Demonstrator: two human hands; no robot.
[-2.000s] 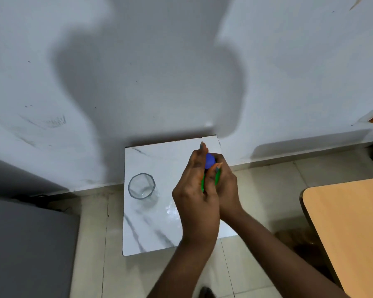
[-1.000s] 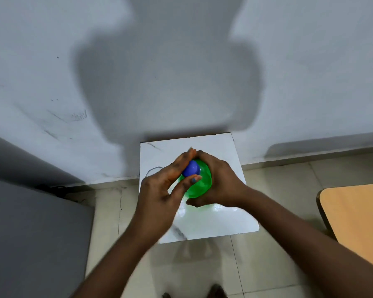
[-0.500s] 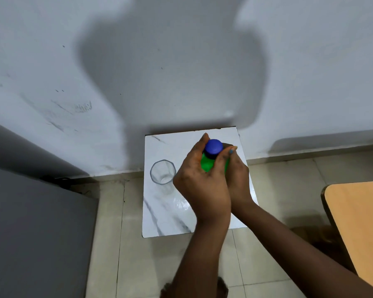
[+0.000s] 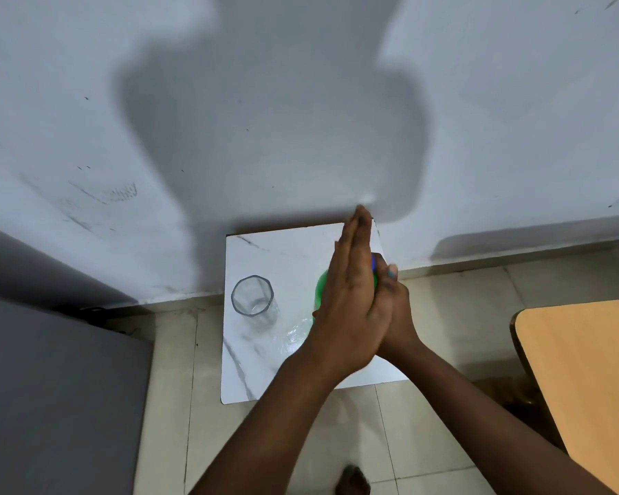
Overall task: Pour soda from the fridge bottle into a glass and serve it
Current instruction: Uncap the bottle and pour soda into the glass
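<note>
On the small marble-topped table [image 4: 265, 351] by the wall: green bottle [image 4: 321, 287] mostly hidden behind both hands, only a sliver of green and a speck of blue cap [image 4: 373, 261] visible. Left hand [image 4: 347, 309] flat, fingers straight and together, pressed against the cap side. Right hand [image 4: 395, 309] largely covered; wrapped round the bottle. Left of it, apart, empty clear glass [image 4: 252, 295] upright.

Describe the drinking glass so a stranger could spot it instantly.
Find the white marble-patterned tabletop against the pale wall. On its left part stands a clear, faceted, empty drinking glass, apart from both hands; unlike the green plastic bottle to its right, it is colourless and nobody is touching it.
</note>
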